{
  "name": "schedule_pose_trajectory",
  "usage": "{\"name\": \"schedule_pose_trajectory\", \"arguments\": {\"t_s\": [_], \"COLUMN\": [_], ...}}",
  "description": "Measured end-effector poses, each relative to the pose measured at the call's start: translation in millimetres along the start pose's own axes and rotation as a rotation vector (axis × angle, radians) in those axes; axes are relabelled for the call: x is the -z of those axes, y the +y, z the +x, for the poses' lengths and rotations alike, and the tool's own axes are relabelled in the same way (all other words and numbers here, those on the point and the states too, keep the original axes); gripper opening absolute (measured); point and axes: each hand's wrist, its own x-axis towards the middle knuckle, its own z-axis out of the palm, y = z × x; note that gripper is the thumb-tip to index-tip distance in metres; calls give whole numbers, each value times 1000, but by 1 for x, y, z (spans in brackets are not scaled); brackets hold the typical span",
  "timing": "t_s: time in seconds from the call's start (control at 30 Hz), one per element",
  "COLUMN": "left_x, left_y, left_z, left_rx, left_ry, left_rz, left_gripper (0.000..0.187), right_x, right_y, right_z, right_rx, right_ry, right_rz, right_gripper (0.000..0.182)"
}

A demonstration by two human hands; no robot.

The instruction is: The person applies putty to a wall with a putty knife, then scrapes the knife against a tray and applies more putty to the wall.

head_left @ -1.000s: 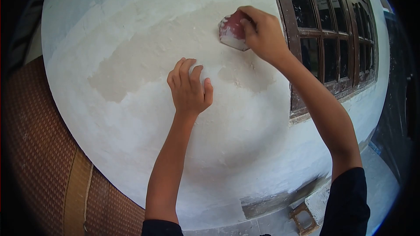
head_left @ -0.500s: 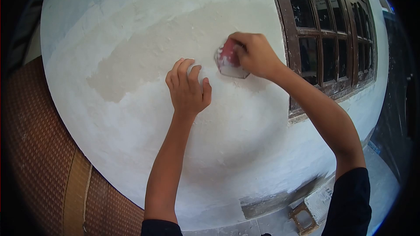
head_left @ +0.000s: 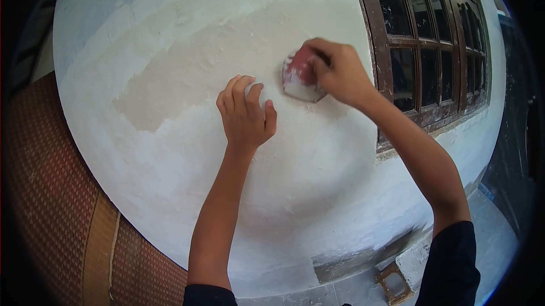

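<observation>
My right hand [head_left: 342, 73] is closed around a red scraper [head_left: 301, 73] with a pale, flat lower part, which lies against the wall near the window. The tool is slightly blurred. My left hand [head_left: 245, 114] is to the left and a little lower, its fingers spread and bent with the tips at the wall; it holds nothing. The white wall [head_left: 187, 164] bears a broad beige-grey patch [head_left: 170, 73] that runs from the left toward the scraper.
A brown wooden window [head_left: 417, 51] with dark panes is at the upper right. Woven brown matting [head_left: 51, 192] covers the left side. A worn stool-like block [head_left: 396, 283] stands on the floor at the lower right, by the wall's base.
My right hand and the scraper have shifted slightly to the right along the wall. My left hand has stayed almost where it was.
</observation>
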Motion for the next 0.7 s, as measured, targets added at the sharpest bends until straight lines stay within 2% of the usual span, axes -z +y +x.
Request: {"name": "schedule_pose_trajectory", "arguments": {"t_s": [0.07, 0.13, 0.17, 0.2, 0.27, 0.33, 0.4, 0.47, 0.5, 0.53, 0.6, 0.63, 0.67, 0.7], "left_x": [1, 3, 3, 3, 2, 2, 3, 4, 4, 4, 3, 2, 2, 3], "left_y": [1, 1, 1, 1, 0, 1, 0, 2, 2, 2, 2, 2, 2, 1], "left_z": [0, 1, 1, 1, 1, 0, 1, 2, 2, 1, 2, 2, 1, 1], "left_rx": [2, -4, -3, -1, -4, -2, -10, -14, -9, -9, -19, -20, -21, -23], "left_ry": [-5, -9, -9, -9, -6, -3, -14, -22, -29, -28, -17, -18, -16, -16], "left_rz": [6, 16, 9, 3, 5, 3, 16, 0, -15, -12, -7, -8, -9, -12], "left_gripper": [42, 42, 42, 42, 42, 43, 44, 44, 44, 44, 44, 44, 44, 43], "right_x": [-4, 1, 7, 8, 5, -9, -13, 5, 9, 7, -2, -6, -13, -13], "right_y": [4, 12, 15, 10, -3, -4, 11, 2, 6, 5, -2, -8, -4, 5], "right_z": [-5, 5, 11, 11, -2, -21, -18, -1, 3, 1, -12, -18, -21, -17], "right_rx": [58, -107, -106, -103, -114, -24, -41, -199, -183, -181, -118, -98, -72, -91], "right_ry": [-64, 231, 343, 344, 161, -62, 53, 313, 432, 431, 204, 66, 49, 161], "right_rz": [-63, -41, -59, -58, 70, -29, -82, -36, -39, -37, 86, 48, 2, -46], "right_gripper": [23, 23, 23, 23, 22, 21, 20, 20, 20, 20, 20, 20, 19, 19]}}
